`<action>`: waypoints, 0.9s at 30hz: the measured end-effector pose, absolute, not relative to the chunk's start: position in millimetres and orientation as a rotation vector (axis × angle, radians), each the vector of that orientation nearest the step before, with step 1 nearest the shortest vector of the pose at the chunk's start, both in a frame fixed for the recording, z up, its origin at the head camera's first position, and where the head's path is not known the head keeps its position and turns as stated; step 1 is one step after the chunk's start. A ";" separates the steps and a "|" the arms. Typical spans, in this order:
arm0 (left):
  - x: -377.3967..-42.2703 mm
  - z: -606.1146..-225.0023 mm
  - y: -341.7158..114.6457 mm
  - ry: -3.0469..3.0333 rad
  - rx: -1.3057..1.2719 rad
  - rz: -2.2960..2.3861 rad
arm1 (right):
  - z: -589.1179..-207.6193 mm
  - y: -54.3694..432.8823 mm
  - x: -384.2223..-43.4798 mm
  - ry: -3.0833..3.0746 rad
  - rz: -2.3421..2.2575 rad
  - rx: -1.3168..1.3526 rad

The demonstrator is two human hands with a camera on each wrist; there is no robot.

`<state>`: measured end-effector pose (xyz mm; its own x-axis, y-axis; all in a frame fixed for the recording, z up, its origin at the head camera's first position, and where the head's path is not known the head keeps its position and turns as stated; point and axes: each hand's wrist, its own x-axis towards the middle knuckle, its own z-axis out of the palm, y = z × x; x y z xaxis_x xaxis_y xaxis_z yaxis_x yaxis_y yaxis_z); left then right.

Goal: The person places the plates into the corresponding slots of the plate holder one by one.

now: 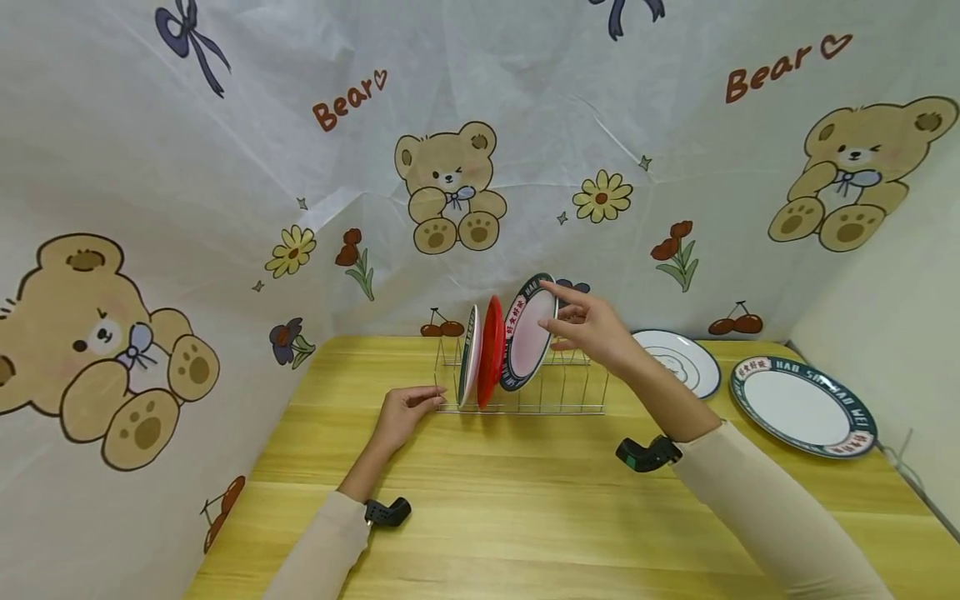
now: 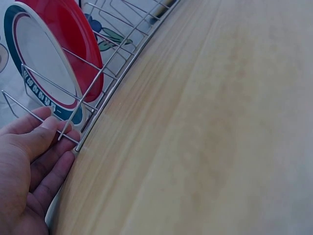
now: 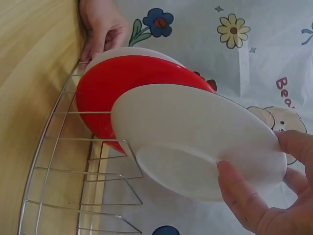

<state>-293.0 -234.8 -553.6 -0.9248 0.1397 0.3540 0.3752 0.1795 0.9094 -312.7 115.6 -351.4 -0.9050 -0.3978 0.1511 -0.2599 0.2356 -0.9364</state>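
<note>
My right hand [image 1: 600,332] holds an oval plate [image 1: 529,333] by its edge, with the fingers and thumb on either side. It has a dark lettered rim, and its plain white underside shows in the right wrist view. The plate leans tilted over the wire dish rack [image 1: 558,409]. Left of it a red plate [image 1: 491,354] stands on edge in the rack, and beyond that a white plate [image 2: 46,58] with a dark green band. My left hand [image 1: 401,417] pinches the rack's left end wire between thumb and fingers.
On the wooden table's right side lie a white plate [image 1: 678,360] with a thin dark rim and a larger oval plate [image 1: 802,407] with a dark lettered rim. A bear-printed cloth [image 1: 540,108] hangs behind the rack. A cable [image 1: 911,475] runs along the right edge.
</note>
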 end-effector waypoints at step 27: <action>-294.6 -553.9 -236.1 -2.282 -0.454 -1.850 | -373.0 71.4 -318.3 2.572 -1.586 -0.648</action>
